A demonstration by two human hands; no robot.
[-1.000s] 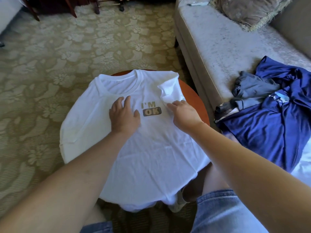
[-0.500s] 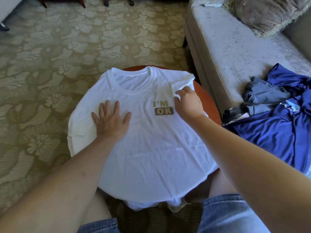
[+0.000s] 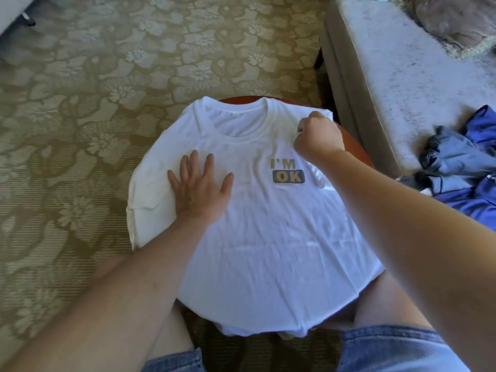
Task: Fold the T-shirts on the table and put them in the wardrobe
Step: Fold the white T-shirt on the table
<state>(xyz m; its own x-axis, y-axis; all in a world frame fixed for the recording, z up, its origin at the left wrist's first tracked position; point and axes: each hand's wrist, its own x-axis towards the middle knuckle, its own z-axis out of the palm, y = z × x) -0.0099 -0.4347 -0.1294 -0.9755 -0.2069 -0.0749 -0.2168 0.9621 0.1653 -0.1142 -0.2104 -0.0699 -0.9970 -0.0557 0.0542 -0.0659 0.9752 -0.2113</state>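
Pressing flat with fingers spread, the left hand [image 3: 200, 187] steadies a thin, creased white T-shirt [image 3: 268, 237] draped over a round wooden table [image 3: 357, 151]; the right hand [image 3: 318, 136] pinches its shoulder fabric.

A: Your left hand [image 3: 200, 186]?
B: Flat, fingers spread, pressing the shirt [image 3: 268, 237] left of the print.
A: Right hand [image 3: 318, 135]?
B: Curled, pinching fabric at the shirt's shoulder, just beside the collar.
A: Shirt?
B: White, face up, draped over the round table [image 3: 357, 149]. Blue clothes [image 3: 472, 205] lie on the sofa [image 3: 397, 76] to your right.
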